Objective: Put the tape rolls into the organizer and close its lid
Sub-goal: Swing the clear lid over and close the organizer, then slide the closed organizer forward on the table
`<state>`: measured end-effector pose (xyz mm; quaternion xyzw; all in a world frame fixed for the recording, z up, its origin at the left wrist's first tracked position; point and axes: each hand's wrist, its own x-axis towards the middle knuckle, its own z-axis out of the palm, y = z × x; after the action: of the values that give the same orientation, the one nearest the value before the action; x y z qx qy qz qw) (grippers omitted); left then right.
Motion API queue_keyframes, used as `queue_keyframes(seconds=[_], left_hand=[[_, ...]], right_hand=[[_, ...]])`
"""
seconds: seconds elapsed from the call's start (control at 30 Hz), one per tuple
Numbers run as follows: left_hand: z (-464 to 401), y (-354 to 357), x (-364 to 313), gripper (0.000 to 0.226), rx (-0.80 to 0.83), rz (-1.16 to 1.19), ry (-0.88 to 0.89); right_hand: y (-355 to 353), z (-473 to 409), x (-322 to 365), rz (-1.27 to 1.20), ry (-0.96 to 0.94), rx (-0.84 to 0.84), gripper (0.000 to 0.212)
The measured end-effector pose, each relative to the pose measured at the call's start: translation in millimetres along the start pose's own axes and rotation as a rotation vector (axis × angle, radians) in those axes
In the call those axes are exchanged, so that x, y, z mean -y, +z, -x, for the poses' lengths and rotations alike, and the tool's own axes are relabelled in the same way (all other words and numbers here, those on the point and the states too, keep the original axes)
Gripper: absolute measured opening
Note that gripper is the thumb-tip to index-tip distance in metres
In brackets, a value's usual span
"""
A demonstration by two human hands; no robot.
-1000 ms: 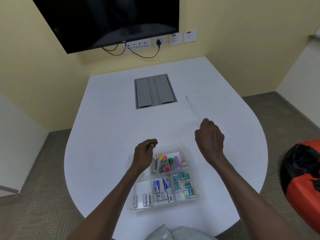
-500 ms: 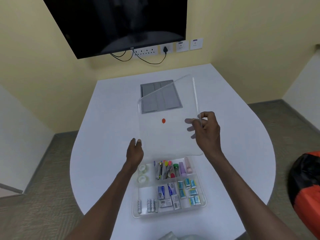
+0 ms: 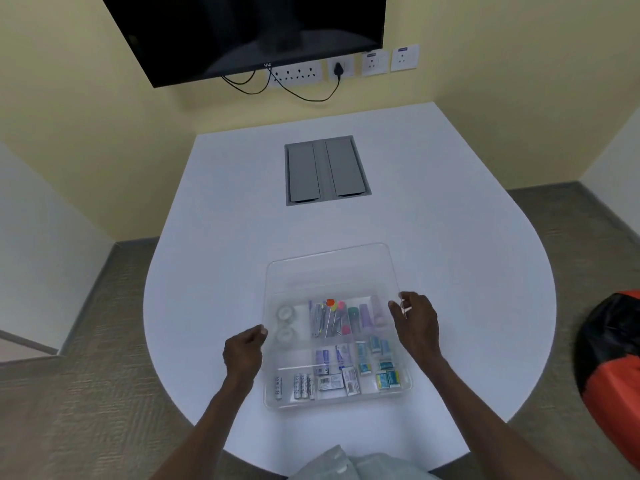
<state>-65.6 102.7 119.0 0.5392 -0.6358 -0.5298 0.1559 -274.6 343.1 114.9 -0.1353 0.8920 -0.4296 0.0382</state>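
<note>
Both hands, left hand [image 3: 244, 349] and right hand [image 3: 415, 322], grip the clear lid [image 3: 329, 271] above the organizer [image 3: 337, 398].

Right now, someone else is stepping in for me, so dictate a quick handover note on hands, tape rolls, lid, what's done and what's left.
Left hand: pinching the clear lid's left edge.
Right hand: gripping its right edge.
Tape rolls: both in the organizer's left compartment, one behind the other.
Lid: held over the organizer, offset toward the far side, near part of the organizer uncovered.
Done: tape rolls stowed.
Left: slide the lid back, line it up, press it shut, let go.
</note>
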Motion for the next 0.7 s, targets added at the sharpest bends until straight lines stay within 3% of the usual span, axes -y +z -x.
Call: queue_keyframes(seconds=[0.7], left_hand=[[24.3, 3.8, 57.6, 0.031, -0.014, -0.106, -0.078]], right_hand=[[6.4, 29.2, -29.6, 0.222, 0.135, 0.276, 0.036]])
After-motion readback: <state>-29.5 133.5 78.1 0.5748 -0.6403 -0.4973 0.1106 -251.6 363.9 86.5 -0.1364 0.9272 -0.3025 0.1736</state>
